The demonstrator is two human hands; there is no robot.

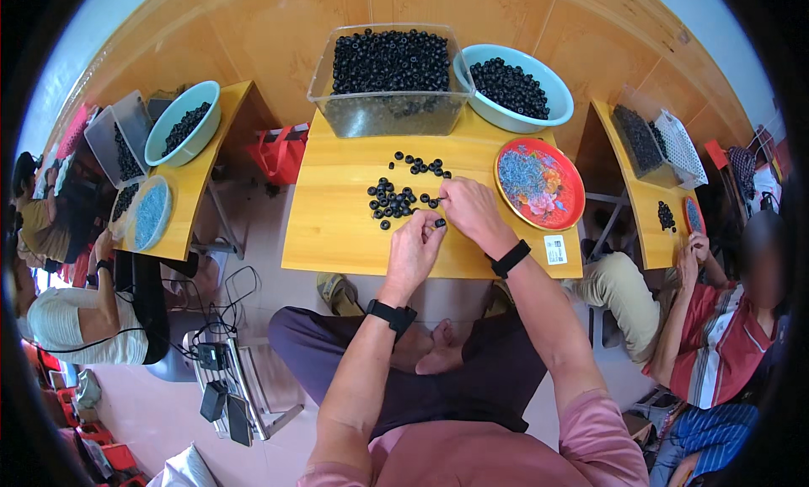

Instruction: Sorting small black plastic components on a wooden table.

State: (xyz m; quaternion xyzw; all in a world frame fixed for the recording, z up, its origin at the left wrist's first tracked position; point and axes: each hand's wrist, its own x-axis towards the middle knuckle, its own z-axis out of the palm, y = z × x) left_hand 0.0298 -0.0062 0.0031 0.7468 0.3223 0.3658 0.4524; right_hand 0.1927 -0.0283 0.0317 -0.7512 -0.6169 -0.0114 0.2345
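Note:
My left hand (410, 255) is closed, pinching a small black ring-shaped part (440, 222) between thumb and fingertips over the yellow table. Just above and to its right, my right hand (474, 209) has its fingers drawn together at the pile's edge; what they hold, if anything, is hidden. Close to both hands lies a loose pile of black ring-shaped parts (389, 202), with more scattered behind it. To the right of my right hand, a red floral plate (575, 184) bears many tiny blue-grey pieces (524, 173), too small to make out.
A clear plastic bin (388, 116) and a light-blue basin (558, 108), both full of black parts, stand at the table's (329, 234) back. A white label (555, 249) lies near the front right corner. People work at tables on both sides. Cables (227, 306) hang over a metal stand at left.

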